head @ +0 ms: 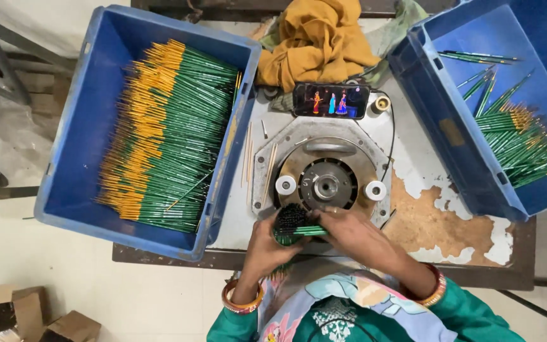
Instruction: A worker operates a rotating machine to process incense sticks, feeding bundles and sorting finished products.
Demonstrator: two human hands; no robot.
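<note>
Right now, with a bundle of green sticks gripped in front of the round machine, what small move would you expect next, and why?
Probably the right hand draws one stick out of the bundle of green sticks and brings it to the machine's centre hub. The left hand grips the bundle just below the hub, the right hand's fingers rest on stick ends pointing right, and the hub looks empty.

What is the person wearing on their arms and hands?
The hands are bare, with no gloves. The left hand has a thick orange and red bangle at the wrist. The right hand has red and gold bangles. Teal green sleeves cover the upper arms, and the forearms are uncovered.
</note>
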